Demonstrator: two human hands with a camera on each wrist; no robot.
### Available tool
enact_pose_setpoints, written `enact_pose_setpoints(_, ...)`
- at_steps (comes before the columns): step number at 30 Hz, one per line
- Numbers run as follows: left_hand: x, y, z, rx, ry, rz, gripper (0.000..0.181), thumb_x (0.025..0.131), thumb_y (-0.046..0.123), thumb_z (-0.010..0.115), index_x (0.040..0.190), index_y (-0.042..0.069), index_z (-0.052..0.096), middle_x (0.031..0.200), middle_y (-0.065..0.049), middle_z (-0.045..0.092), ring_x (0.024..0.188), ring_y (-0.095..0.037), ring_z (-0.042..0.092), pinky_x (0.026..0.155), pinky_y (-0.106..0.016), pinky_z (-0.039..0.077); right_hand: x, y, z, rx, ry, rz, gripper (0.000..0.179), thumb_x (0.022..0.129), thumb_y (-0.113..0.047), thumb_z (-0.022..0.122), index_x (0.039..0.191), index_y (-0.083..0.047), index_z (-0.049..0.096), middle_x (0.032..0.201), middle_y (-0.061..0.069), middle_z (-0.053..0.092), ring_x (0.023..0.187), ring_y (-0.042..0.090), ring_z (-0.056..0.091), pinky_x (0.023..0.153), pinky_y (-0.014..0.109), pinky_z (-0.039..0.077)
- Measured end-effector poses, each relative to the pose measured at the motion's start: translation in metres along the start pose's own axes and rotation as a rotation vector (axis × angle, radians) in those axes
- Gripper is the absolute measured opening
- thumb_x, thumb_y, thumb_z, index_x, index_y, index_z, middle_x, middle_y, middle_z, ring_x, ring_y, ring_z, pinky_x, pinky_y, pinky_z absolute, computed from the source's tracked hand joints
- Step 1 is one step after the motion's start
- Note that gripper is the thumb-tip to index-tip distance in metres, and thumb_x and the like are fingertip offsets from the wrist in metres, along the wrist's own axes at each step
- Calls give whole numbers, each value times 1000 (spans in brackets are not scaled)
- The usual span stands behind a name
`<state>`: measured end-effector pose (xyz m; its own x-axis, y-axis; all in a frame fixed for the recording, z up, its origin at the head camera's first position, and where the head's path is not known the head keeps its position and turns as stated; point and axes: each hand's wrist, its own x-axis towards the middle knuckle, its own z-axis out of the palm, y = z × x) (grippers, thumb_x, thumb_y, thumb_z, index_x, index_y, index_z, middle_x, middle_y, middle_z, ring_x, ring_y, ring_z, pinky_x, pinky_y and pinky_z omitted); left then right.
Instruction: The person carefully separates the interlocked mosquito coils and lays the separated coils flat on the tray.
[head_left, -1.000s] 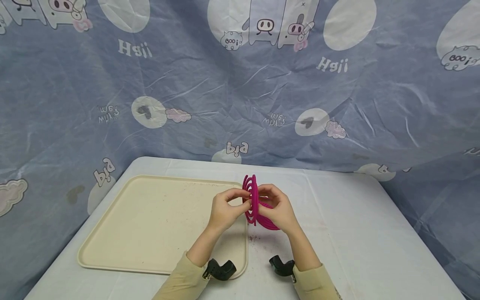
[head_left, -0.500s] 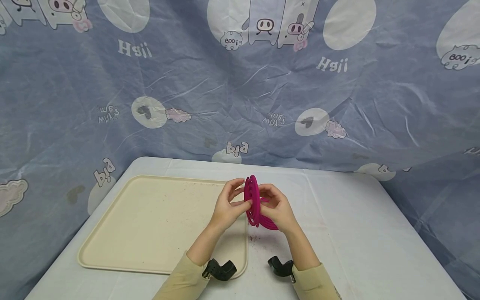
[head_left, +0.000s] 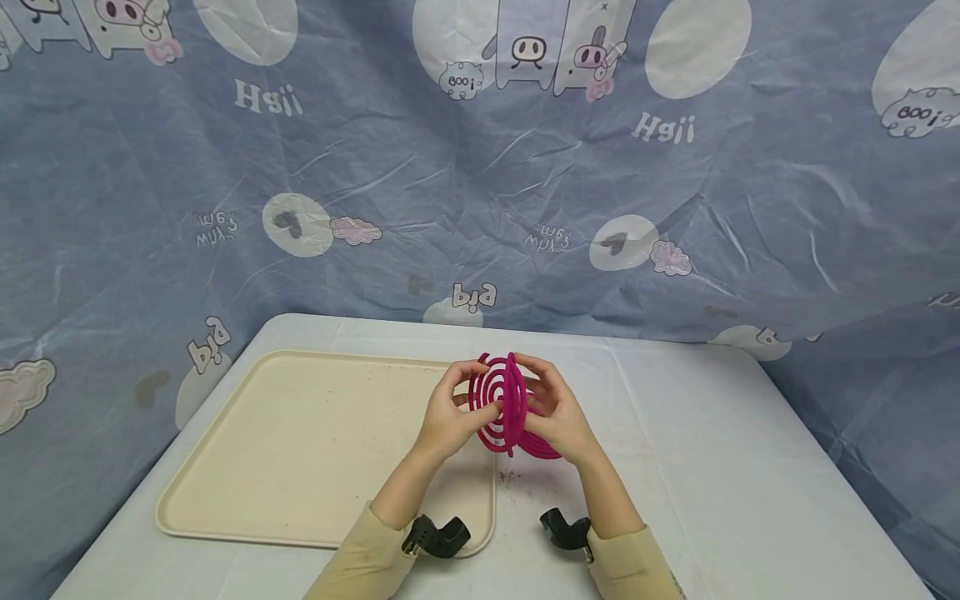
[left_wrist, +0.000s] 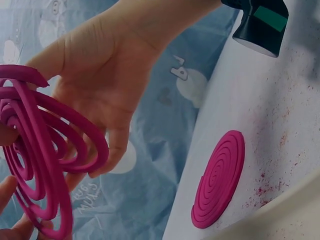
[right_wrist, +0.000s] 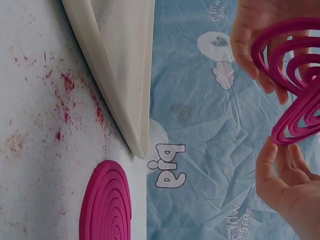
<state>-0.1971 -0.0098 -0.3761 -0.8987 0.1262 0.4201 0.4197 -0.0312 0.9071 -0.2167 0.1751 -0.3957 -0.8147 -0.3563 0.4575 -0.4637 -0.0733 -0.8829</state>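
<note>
Two magenta mosquito coils are held upright between my hands above the table, spread apart on one side and overlapping on the other. My left hand [head_left: 448, 417] holds the open-looped left coil [right_wrist: 257, 50], its thumb near the middle. My right hand [head_left: 561, 417] grips the other coil [head_left: 514, 417], fingers at the edge and behind it. In the right wrist view the two coils cross at an angle. Flat on the table below the right hand lies another pink coil [left_wrist: 218, 180], its rings packed tight; the right hand partly covers it in the head view.
A cream tray [head_left: 300, 467] lies on the left of the white table [head_left: 712, 467], its right rim beneath my left hand. Pink crumbs [right_wrist: 65, 90] dot the cloth beside the tray. Black camera mounts [head_left: 438, 537] sit at both wrists. A printed blue curtain [head_left: 480, 192] hangs behind.
The held coils have gone from spread, to pressed closer together, to spread again, with the left coil now turned more toward the head camera. The left fingers have moved up to its upper edge.
</note>
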Motion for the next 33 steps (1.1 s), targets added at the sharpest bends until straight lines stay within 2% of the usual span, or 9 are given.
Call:
enact_pose_setpoints(4,0,0,-3,26,-20,27,45,73,-3,72,114,-6,53,118,-21,49,108,-36,48,84,-48,51,-1,0,-2,-124,18,-4,69,76,-4,74,137,-7,41,133,13,48,117,30,49,95,40,45)
enact_pose_setpoints(5,0,0,-4,38,-19,36,45,72,-3,72,113,-6,53,118,-21,49,107,-36,49,83,-48,51,0,2,-2,-142,15,-31,69,76,-5,74,137,-5,41,132,14,49,117,31,49,94,39,46)
enact_pose_setpoints(7,-2,11,-5,62,-19,39,46,72,-3,72,113,-9,53,118,-24,47,107,-40,48,83,-51,50,0,3,-2,-177,22,-50,69,76,-7,75,137,-6,42,133,13,49,117,29,49,93,36,47)
enact_pose_setpoints(9,-2,13,-6,85,-8,42,46,71,-2,73,112,-9,54,120,-23,47,107,-40,47,84,-51,50,0,2,-3,-201,28,-55,70,75,-8,76,137,-6,42,134,12,49,117,29,50,92,34,47)
enact_pose_setpoints(15,-3,14,-7,109,0,29,46,71,1,75,112,-8,54,122,-23,46,106,-39,46,84,-53,49,0,-5,-1,-242,45,23,71,74,-1,76,138,-9,44,136,10,49,118,29,50,93,37,47)
enact_pose_setpoints(23,-3,17,-8,163,17,81,44,70,-1,76,108,-8,55,122,-26,46,107,-43,48,84,-53,50,-1,-37,10,-345,66,52,68,74,2,74,134,3,45,131,22,51,116,37,51,92,50,46)
enact_pose_setpoints(30,-4,19,-9,205,22,92,42,69,-4,75,107,-8,56,122,-27,46,108,-44,49,84,-49,50,-2,-49,14,-431,101,115,68,74,-4,77,135,-3,48,125,22,54,104,39,57,87,54,47)
enact_pose_setpoints(33,-4,20,-9,228,37,97,42,68,-4,76,106,-8,57,122,-28,46,108,-43,49,85,-51,50,-2,-50,14,-441,112,105,69,73,-4,78,135,-3,48,125,23,52,107,40,55,88,55,47)
